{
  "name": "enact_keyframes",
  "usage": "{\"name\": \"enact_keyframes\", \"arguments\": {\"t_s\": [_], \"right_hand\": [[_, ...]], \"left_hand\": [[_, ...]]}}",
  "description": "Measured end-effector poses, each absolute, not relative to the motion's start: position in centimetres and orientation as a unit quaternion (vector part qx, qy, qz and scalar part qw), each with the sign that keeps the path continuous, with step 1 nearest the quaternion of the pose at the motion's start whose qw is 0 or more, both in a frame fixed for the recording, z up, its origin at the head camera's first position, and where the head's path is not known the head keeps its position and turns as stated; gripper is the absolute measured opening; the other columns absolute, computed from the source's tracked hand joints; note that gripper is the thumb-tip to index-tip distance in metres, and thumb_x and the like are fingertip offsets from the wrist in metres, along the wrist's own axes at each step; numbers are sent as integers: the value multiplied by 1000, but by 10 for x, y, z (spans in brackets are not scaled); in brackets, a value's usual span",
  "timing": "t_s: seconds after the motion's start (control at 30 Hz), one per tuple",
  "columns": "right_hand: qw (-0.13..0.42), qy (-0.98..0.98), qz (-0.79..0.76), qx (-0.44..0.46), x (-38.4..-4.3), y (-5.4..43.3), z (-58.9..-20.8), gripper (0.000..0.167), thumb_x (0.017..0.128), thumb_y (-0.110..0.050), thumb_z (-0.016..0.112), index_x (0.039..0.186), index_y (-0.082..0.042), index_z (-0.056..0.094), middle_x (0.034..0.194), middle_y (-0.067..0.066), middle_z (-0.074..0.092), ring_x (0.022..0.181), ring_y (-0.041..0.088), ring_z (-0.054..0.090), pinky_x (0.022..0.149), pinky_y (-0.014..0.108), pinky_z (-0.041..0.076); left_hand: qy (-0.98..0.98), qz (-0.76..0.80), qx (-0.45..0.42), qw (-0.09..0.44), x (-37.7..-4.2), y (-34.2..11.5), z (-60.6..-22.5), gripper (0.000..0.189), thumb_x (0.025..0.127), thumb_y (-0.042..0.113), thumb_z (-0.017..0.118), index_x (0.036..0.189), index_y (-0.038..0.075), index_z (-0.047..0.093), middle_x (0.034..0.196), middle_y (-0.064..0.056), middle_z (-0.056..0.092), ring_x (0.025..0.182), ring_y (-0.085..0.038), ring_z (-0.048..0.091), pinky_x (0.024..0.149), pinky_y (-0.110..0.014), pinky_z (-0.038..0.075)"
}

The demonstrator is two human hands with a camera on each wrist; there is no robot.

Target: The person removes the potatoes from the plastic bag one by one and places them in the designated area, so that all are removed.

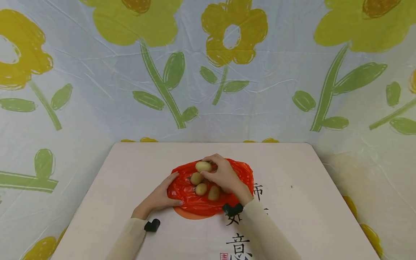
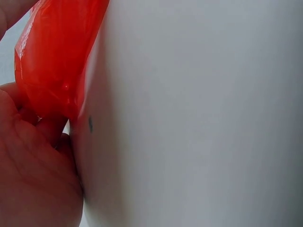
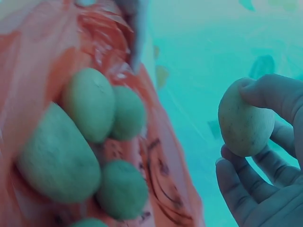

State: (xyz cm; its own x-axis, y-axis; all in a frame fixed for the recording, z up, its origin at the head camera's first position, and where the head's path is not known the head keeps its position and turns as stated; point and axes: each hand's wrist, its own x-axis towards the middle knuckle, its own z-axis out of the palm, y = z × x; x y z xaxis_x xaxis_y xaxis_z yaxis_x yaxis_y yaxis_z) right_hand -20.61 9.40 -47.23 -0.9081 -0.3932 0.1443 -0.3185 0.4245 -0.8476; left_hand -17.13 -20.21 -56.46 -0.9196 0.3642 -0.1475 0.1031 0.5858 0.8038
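Pinching pale oval produce [image 1: 203, 166] with the right hand [image 1: 225, 177], near twelve o'clock on the red bag [image 1: 185, 187]; loosely gripping the bag's nine o'clock edge with the left hand [image 1: 161, 193]! Seeing black characters [image 1: 239, 245] at five on the pinkish tabletop [image 1: 130, 173], flowered cloth [image 1: 260, 115] at nine, twelve, three!

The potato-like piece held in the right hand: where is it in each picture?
Head: the potato-like piece sits slightly below centre, in the right hand.
Left wrist: not in it.
Right wrist: right of centre, apart from the others.
Shared landmark: the red bag, below centre, upper left and left side respectively.
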Motion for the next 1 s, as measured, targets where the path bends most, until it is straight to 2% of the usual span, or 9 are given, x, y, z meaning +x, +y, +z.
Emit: {"name": "enact_keyframes", "arguments": {"t_s": [0.17, 0.43, 0.77, 0.9, 1.0], "right_hand": [[-7, 840, -502, -203, -208, 117, -466, 38, 90, -17, 81, 126, -12, 68, 125, 5, 64, 109, 24, 65, 98, 46, 58], [-61, 845, -507, -160, -208, 164, -455, 41, 89, -13, 81, 127, -8, 67, 126, 13, 63, 109, 31, 66, 92, 48, 59], [-91, 868, -478, -96, -210, 209, -459, 42, 91, -13, 77, 131, -5, 65, 128, 16, 62, 110, 33, 65, 94, 51, 59], [-92, 881, -458, -71, -210, 221, -467, 42, 93, -15, 76, 131, -5, 64, 130, 16, 61, 110, 33, 65, 93, 45, 59], [-92, 885, -452, -56, -210, 230, -473, 43, 93, -16, 76, 132, -4, 64, 132, 16, 61, 113, 35, 65, 92, 36, 59]], "left_hand": [[879, 432, 143, 142, -172, -202, -564, 112, 74, 46, 89, 163, 18, 28, 172, -4, 21, 158, -37, 20, 121, -66, 29], [880, 430, 144, 139, -172, -199, -562, 111, 74, 44, 89, 163, 15, 30, 172, -6, 21, 158, -38, 19, 120, -66, 30], [882, 429, 131, 142, -171, -200, -562, 110, 74, 46, 90, 162, 17, 31, 172, -4, 22, 158, -38, 20, 119, -67, 30], [880, 433, 126, 145, -169, -201, -561, 111, 73, 45, 90, 163, 17, 30, 172, -4, 22, 158, -38, 19, 120, -67, 29], [879, 435, 128, 145, -169, -201, -560, 112, 73, 43, 90, 163, 16, 30, 172, -5, 21, 158, -39, 19, 120, -68, 29]]}}
